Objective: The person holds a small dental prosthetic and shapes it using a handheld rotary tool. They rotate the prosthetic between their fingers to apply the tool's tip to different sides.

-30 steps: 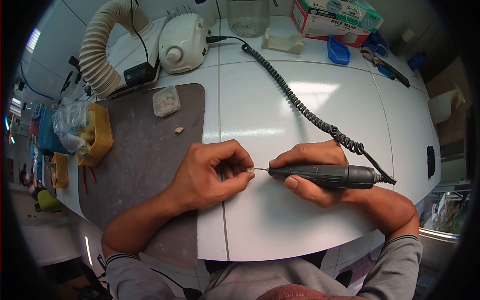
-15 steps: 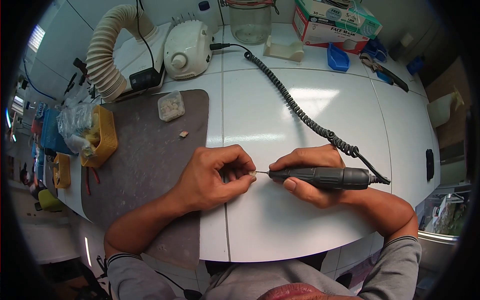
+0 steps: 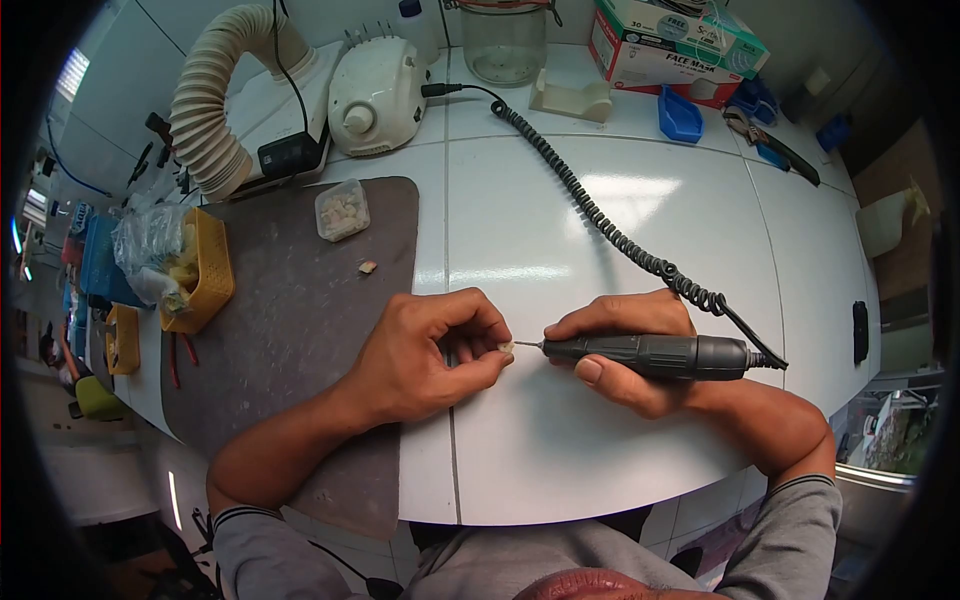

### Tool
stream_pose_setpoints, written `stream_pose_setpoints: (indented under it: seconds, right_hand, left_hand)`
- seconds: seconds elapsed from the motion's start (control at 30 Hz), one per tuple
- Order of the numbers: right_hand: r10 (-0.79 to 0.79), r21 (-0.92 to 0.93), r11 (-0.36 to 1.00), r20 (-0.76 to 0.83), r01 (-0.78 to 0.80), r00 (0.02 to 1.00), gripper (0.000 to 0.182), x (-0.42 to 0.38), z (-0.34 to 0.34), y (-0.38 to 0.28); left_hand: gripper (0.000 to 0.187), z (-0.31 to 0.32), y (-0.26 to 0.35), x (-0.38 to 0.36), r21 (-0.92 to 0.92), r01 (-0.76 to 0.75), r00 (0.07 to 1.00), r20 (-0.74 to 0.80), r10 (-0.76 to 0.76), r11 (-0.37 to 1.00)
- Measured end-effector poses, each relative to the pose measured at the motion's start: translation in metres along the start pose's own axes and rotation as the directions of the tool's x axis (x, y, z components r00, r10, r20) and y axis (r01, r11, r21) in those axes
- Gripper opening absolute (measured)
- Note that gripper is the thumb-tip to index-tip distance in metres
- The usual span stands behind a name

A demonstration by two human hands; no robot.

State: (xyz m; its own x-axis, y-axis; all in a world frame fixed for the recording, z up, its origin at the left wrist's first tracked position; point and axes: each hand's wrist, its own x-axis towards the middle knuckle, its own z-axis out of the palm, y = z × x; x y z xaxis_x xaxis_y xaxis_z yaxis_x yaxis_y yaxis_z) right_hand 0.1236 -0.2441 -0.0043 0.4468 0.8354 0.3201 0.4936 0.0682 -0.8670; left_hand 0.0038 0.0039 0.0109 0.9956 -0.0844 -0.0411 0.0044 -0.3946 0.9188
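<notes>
My left hand (image 3: 432, 352) pinches a small cream-coloured piece (image 3: 507, 348) between thumb and fingertips. In my right hand (image 3: 640, 320) lies a black rotary handpiece (image 3: 665, 355), held like a pen and pointing left. Its thin metal bit (image 3: 527, 344) reaches to the edge of the small piece. A coiled black cord (image 3: 600, 222) runs from the handpiece's back end up to a white control unit (image 3: 375, 98).
A clear tub (image 3: 342, 210) of pale pieces and one loose chip (image 3: 367, 267) lie on the grey mat (image 3: 290, 300). Yellow baskets (image 3: 205, 275) stand left, with a white ribbed hose (image 3: 205, 120) behind. Farther back are a glass jar (image 3: 503, 45), mask boxes (image 3: 668, 70) and pliers (image 3: 785, 155).
My right hand and the handpiece have shifted slightly to the right. My left hand keeps its pinch in the same place. More of a person shows at the far left edge.
</notes>
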Motion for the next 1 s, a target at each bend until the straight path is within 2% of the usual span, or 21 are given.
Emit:
stream_pose_setpoints:
  seconds: [0.53,0.63,1.0]
  right_hand:
    - [-0.014,-0.016,1.000,0.013,0.014,1.000,0.033,0.0012,0.0006,-0.0007]
    - [0.053,-0.043,0.998,0.076,-0.050,0.996,0.038,0.0013,-0.0036,-0.0057]
    - [0.005,-0.032,0.999,0.031,-0.004,1.000,0.033,0.0010,0.0007,-0.0017]
  left_hand:
    - [0.015,0.0000,-0.0007,0.0000,0.004,0.005,1.000,0.003,-0.005,1.000]
    - [0.015,-0.0001,-0.0007,0.0001,0.004,0.003,1.000,0.007,-0.003,1.000]
    - [0.015,0.0000,-0.0019,0.0005,0.014,-0.015,1.000,0.009,0.015,1.000]
